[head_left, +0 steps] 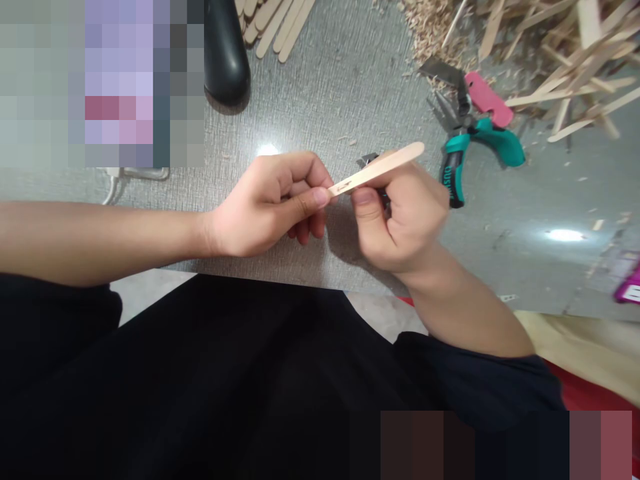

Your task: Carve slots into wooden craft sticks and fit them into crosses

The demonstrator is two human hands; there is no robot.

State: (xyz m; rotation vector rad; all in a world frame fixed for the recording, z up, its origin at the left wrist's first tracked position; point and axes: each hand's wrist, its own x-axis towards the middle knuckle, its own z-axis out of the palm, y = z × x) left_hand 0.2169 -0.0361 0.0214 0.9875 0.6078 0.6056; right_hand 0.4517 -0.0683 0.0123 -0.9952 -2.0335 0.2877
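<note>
A flat wooden craft stick [383, 167] is held between both hands above the grey table [330, 100]. My left hand [270, 203] pinches its near end between thumb and forefinger. My right hand [400, 213] is closed around the stick's middle, thumb pressed beside a small notch, and also grips a dark metal tool [369, 160] whose tip shows just above the stick. What the tool is I cannot make out.
Teal-handled pliers [470, 143] and a pink-handled cutter [487, 100] lie to the right of the hands. A heap of wooden sticks and shavings [550, 47] fills the far right. More sticks [275, 23] and a black rounded object [226, 57] sit at the back.
</note>
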